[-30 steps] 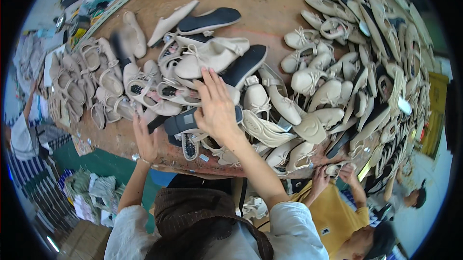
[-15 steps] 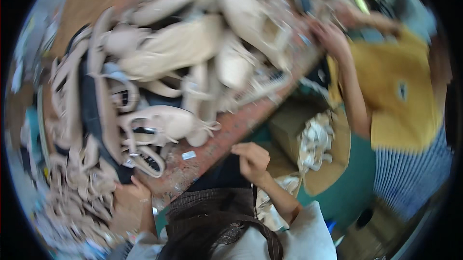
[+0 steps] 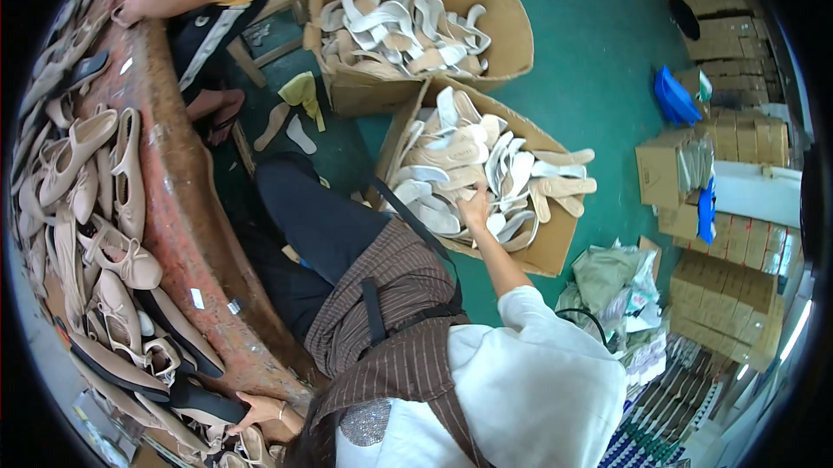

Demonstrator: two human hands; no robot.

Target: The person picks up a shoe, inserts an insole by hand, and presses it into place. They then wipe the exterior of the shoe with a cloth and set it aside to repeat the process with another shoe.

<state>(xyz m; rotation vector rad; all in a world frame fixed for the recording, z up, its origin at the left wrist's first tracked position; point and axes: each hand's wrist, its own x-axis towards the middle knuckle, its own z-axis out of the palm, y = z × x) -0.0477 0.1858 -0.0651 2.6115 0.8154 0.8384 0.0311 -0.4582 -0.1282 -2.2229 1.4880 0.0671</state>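
My left hand (image 3: 260, 412) is at the table's near end, its thumb and fingers around the tip of a black-soled shoe (image 3: 201, 400). Beige flat shoes with straps and bows, such as this shoe (image 3: 117, 251), lie heaped beside it. Off to the right, my right hand (image 3: 475, 209) reaches down into an open cardboard box (image 3: 555, 251) full of beige and white insoles (image 3: 447, 154). Its fingers are bent against an insole there and partly hidden among the pile.
A second cardboard box (image 3: 512, 34) of insoles stands just beyond. The worn red table edge (image 3: 173, 234) curves along my left. At the far left another person's hand (image 3: 130, 6) touches shoes. Stacked cartons (image 3: 724, 294) and plastic bags (image 3: 607, 281) are at the right.
My view has swung right, from the shoe heap toward the boxes. My right hand has gone from beside the table edge into the insole box. The left stays at the black-soled shoe.
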